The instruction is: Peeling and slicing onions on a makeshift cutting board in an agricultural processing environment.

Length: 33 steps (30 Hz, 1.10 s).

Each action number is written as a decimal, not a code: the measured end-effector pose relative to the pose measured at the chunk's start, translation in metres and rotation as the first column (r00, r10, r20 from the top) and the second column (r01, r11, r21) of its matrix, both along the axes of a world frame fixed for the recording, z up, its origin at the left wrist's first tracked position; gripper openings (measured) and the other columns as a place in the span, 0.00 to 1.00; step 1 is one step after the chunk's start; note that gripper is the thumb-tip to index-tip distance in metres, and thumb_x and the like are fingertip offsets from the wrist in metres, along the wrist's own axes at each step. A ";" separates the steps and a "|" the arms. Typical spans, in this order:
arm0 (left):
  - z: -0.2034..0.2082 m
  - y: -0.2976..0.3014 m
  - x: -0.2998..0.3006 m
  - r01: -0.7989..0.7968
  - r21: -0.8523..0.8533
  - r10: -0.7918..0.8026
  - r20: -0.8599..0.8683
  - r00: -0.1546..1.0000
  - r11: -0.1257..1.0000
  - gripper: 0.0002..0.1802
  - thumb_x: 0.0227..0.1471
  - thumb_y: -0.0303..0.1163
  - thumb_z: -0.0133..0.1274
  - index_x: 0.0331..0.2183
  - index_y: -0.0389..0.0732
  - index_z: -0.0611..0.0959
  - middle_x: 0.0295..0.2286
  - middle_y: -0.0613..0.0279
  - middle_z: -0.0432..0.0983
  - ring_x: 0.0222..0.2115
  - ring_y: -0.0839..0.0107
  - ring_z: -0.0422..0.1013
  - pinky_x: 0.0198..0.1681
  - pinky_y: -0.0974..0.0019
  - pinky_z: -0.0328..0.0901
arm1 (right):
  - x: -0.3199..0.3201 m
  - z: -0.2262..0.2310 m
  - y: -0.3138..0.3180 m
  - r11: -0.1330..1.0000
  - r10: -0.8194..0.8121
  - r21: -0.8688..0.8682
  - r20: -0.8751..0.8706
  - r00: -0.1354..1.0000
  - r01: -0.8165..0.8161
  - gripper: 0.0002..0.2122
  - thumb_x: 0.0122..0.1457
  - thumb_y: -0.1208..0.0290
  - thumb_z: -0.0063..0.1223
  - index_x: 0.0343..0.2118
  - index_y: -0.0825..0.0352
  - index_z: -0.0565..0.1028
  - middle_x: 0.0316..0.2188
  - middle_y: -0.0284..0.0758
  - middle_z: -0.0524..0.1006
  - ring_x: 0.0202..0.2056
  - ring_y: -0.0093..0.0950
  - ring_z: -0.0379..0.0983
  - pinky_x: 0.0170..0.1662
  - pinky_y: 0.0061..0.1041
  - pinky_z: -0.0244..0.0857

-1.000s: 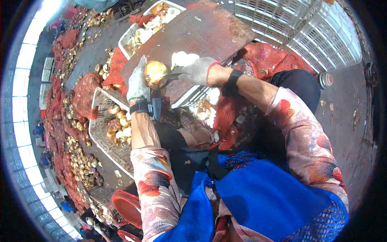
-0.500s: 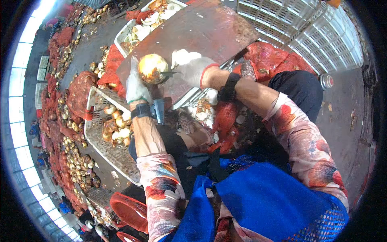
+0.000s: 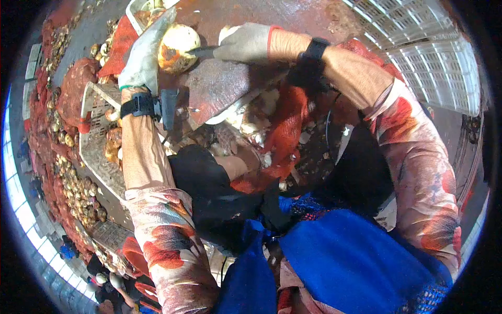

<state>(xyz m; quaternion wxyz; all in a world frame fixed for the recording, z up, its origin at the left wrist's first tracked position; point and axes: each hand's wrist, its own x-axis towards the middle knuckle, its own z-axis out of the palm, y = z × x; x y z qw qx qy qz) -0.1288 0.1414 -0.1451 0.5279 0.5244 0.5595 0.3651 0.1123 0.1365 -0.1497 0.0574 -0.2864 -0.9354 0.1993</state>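
My left hand [image 3: 145,58], in a pale work glove, grips a large onion [image 3: 179,43] against the board. The onion is mostly pale, with brown skin on its lower left side. My right hand [image 3: 246,45], also gloved, is closed around a small knife [image 3: 203,52] whose handle is hidden in the fist. Its dark blade points left and meets the right side of the onion. Under both hands lies a wide, stained brown board [image 3: 219,86].
Left of my knees stands a dirty white crate [image 3: 94,149] with onions in it. White lattice crates [image 3: 429,78] stand at the far right. Red mesh sacking [image 3: 287,120] and white onion scraps lie below the board. Onions and red sacks [image 3: 78,86] cover the floor leftward.
The view has shifted, and both hands now appear higher in it. The onion has turned, its brown patch now at the lower left. The knife blade still meets its right side.
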 end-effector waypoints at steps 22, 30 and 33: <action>0.044 -0.026 0.001 -0.140 -0.333 0.175 0.077 0.982 0.932 0.29 0.50 0.55 0.54 0.48 0.45 0.74 0.38 0.62 0.75 0.34 0.71 0.74 0.29 0.64 0.70 | 0.003 0.020 -0.039 0.423 -0.449 -0.855 0.088 0.889 0.298 0.14 0.56 0.58 0.48 0.36 0.64 0.76 0.30 0.37 0.76 0.30 0.33 0.73 0.33 0.33 0.66; 0.049 -0.033 0.007 -0.221 -0.300 0.272 0.140 0.952 0.928 0.28 0.54 0.52 0.51 0.49 0.42 0.72 0.37 0.57 0.77 0.33 0.67 0.76 0.31 0.62 0.74 | -0.001 -0.002 -0.043 0.951 -0.238 0.202 0.009 0.971 0.232 0.16 0.57 0.55 0.44 0.37 0.61 0.77 0.34 0.39 0.74 0.36 0.36 0.72 0.36 0.34 0.67; 0.052 -0.035 0.005 -0.156 -0.357 0.206 0.108 0.973 0.921 0.30 0.51 0.55 0.52 0.45 0.40 0.74 0.35 0.56 0.77 0.31 0.66 0.76 0.29 0.59 0.73 | 0.001 -0.006 -0.042 0.966 -0.218 0.128 -0.061 0.974 0.224 0.15 0.57 0.55 0.45 0.35 0.60 0.77 0.36 0.38 0.73 0.36 0.37 0.72 0.36 0.36 0.66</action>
